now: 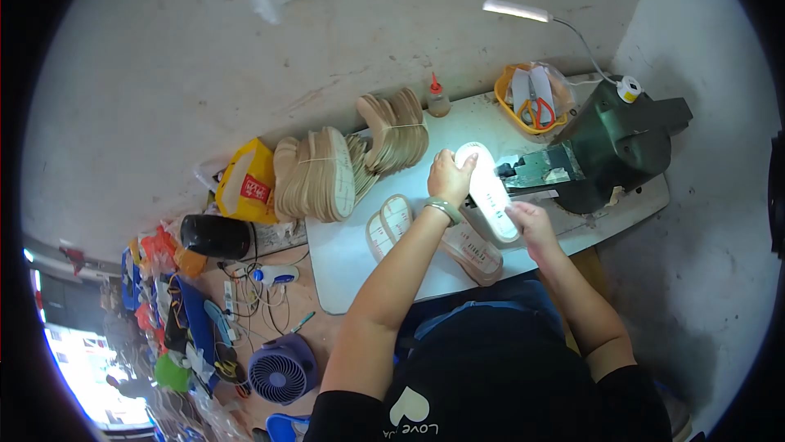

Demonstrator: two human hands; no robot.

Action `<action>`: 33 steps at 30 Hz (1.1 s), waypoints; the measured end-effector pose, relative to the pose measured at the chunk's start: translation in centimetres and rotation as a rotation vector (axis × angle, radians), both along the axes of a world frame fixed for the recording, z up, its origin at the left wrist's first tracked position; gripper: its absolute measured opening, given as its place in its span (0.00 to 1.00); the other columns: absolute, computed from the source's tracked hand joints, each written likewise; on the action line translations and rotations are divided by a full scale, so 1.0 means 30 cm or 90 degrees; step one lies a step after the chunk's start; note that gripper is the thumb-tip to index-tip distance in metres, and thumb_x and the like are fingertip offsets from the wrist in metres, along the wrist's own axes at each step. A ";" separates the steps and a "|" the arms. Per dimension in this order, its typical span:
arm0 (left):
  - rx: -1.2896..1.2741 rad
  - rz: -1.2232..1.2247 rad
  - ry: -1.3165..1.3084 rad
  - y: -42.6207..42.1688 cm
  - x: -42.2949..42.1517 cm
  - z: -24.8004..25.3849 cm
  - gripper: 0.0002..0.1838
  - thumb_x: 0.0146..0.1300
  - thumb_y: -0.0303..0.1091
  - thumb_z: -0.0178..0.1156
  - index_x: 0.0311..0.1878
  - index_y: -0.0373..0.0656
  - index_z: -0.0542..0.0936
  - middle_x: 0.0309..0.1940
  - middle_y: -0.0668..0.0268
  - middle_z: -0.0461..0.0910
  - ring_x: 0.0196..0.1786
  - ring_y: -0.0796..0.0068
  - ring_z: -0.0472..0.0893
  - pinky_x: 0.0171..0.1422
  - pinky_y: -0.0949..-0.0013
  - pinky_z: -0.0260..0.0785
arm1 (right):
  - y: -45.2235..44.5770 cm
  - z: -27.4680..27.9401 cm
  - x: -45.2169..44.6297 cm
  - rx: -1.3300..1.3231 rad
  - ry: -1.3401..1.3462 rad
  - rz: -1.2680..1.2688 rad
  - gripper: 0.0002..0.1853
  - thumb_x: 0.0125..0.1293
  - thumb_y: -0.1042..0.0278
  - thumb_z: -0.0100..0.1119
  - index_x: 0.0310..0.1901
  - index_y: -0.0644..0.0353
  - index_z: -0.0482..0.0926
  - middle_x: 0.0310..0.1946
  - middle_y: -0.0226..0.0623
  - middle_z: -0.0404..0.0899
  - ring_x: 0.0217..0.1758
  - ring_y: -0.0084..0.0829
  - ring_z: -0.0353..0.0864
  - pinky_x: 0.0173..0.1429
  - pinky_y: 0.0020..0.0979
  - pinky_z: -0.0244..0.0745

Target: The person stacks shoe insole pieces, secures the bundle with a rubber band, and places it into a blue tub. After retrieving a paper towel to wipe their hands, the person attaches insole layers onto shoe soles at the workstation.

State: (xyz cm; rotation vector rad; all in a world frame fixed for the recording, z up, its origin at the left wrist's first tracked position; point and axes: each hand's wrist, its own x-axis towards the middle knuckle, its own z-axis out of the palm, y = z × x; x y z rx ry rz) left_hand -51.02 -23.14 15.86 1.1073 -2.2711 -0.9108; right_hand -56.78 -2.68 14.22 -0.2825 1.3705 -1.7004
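A pale insole (488,192) is held over the white table in front of the green sewing machine (609,152). My left hand (450,176) grips its upper end, thumb on top. My right hand (531,223) pinches its edge near the lower end. Beneath and left of it, more insoles with red markings (474,252) lie on the table near its front edge. Another pair of insoles (389,225) lies left of my left forearm. Two tied stacks of insoles, one large (315,176) and one behind it (394,131), stand at the left and back.
A yellow basket (530,130) holds orange-handled scissors. Near the wall stand a red-tipped bottle (438,102) and a lit lamp (517,10). A yellow bag (248,183), black cylinder (216,236), white bottle (276,275), cables and purple fan (282,370) are at left.
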 end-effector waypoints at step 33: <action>0.380 0.406 0.079 1.661 1.083 -0.566 0.16 0.68 0.38 0.56 0.54 0.43 0.80 0.53 0.58 0.79 0.57 0.56 0.77 0.64 0.61 0.68 | 0.155 -0.352 0.693 0.061 0.525 1.387 0.16 0.64 0.69 0.62 0.52 0.65 0.81 0.35 0.33 0.84 0.35 0.24 0.81 0.43 0.28 0.77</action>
